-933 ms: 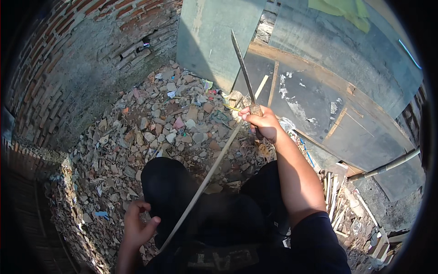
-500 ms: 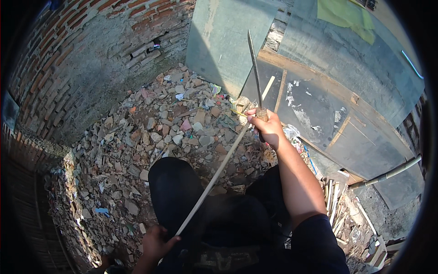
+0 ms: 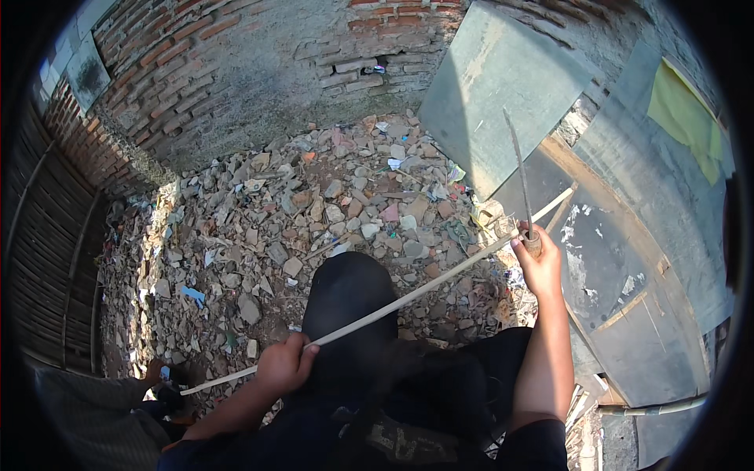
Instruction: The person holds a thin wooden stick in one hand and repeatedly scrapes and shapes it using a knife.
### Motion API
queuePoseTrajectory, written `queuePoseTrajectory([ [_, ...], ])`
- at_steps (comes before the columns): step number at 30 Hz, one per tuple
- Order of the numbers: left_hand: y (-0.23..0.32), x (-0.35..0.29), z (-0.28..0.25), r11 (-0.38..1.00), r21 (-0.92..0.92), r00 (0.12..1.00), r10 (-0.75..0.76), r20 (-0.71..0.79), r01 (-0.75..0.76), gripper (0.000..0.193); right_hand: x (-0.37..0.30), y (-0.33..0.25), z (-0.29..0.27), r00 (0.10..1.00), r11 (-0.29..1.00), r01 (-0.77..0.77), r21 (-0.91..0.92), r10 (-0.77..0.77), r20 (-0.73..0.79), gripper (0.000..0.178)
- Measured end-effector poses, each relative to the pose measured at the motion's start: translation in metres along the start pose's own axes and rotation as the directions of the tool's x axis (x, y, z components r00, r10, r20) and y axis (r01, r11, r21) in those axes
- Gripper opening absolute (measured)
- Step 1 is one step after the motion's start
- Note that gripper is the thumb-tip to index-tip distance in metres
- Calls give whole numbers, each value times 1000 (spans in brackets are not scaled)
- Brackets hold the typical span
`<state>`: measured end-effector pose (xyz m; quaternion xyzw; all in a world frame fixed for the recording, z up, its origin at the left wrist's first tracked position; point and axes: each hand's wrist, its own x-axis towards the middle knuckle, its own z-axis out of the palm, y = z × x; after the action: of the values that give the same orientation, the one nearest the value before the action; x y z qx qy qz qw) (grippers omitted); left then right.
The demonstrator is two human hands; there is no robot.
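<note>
Works before a tall, weathered red-and-grey brick wall [image 3: 259, 86], spread across the upper left and upper middle of the frame. Faces a broad bed of broken brown-and-grey stone rubble [image 3: 314, 206] around and left of the centre, with a flat, rectangular, blue-grey panel [image 3: 538, 74] tilted at the upper right. Shows a rounded knee in black cloth [image 3: 353, 286] just left of centre. Spans this knee with a long, thin, pale wooden strip [image 3: 393, 304], aslant from the lower left to right of centre. Wraps the left hand [image 3: 284, 363] around the strip, left of and below centre, with fingers curled firmly over it. Grips a long, narrow, dark metal knife [image 3: 521, 166] in the right hand [image 3: 542, 263], right of centre, with fingers clamped on the brown handle [image 3: 534, 246] and blade pointing up. Cannot tell, at this angle, between a pinch on the strip and a mere touch by the right thumb. Seems to be at the step of steadying the strip two-handed, rather than cutting. Calls next, by judgement, for a firm left hold and an edge turned away from the fingertips.
</note>
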<state>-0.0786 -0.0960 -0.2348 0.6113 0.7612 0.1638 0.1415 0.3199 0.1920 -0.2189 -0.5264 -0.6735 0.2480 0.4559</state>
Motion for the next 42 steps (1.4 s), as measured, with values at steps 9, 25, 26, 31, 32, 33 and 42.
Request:
queuePoseTrajectory([
  [9,-4,32,10,997,-17,981,69,-183,-73,21,-16,-59,19,874,852,205,-482,62,481,40],
  [25,-29,52,17,980,11,943,196,-270,-200,21,15,23,7,813,922,-240,-303,362,457,27],
  [26,-22,55,14,979,34,945,201,-260,-199,21,15,40,1,840,919,-264,-293,369,399,27],
  [31,-10,59,-21,966,150,961,232,-151,-209,22,-5,36,24,856,937,170,-305,13,516,41],
  [32,-6,62,-23,964,148,959,242,-151,-220,22,-9,30,23,853,938,164,-305,20,522,41],
  [33,-10,59,-23,965,154,961,235,-146,-213,22,-9,6,20,799,903,169,-394,109,591,40],
  [42,-20,66,1,975,-4,952,215,-217,-221,21,0,35,-10,898,905,-220,-365,334,287,34],
])
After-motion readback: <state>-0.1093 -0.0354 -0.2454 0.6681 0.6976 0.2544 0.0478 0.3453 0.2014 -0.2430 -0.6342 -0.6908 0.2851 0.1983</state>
